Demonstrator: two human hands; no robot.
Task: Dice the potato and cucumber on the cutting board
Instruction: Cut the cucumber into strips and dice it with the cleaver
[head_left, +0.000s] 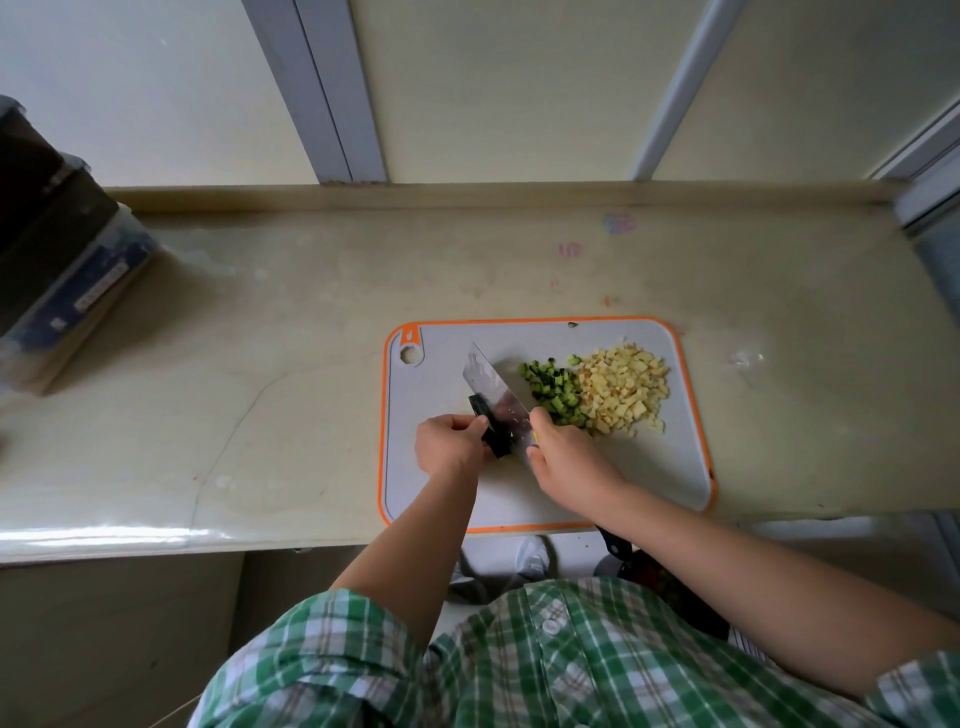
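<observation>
My left hand (449, 441) pinches a dark cucumber strip (493, 435). My right hand (563, 460) grips the cleaver (491, 387), blade just beside those fingers; a slip could nick them. Beyond, diced cucumber (553, 389) and diced potato (621, 389) lie heaped on the cutting board (649, 467).

Before me: pale grey plastic cutting board (623, 467), orange rim; diced cucumber (553, 389) green, dark-skinned; cucumber stub (496, 434) blackish-green; diced potato (621, 389) pale yellow; steel knife (491, 387) silver. On me, green-and-white plaid shirt (519, 665); below all, cream stone counter (260, 338), faintly veined.

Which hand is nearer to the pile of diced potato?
Right. The right hand, gripping the knife, lies just beside the diced potato; the left hand holds the cucumber piece farther left.
</observation>
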